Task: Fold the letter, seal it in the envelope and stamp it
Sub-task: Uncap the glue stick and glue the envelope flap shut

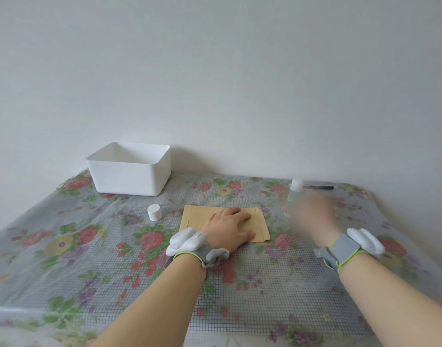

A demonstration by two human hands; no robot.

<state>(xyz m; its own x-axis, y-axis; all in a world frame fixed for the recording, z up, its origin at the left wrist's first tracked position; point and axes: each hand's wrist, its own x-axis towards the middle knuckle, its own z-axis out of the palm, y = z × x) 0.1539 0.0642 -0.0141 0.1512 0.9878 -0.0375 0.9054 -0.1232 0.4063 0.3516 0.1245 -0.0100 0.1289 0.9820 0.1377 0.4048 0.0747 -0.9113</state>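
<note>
Sealing stage, by the look of it: the flat brown paper envelope (195, 219) lies mid-tabletop (115, 259), and the left hand (230, 226) presses it down, fingers straight and spread. No letter sheet shows, so I'd guess it's inside. The right hand (312, 212) is a blur beside the upright white glue stick with the green label (295, 187); whether it grips the tube, I cannot tell. A small white round cap (154, 212), likely the stick's own, stands left of the envelope. Next, I'd say: glue along the flap, fold, press, then a stamp.

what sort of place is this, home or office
Likely a home: floral tablecloth against a plain white wall, with a white plastic bin, brown envelope and glue stick.
</note>
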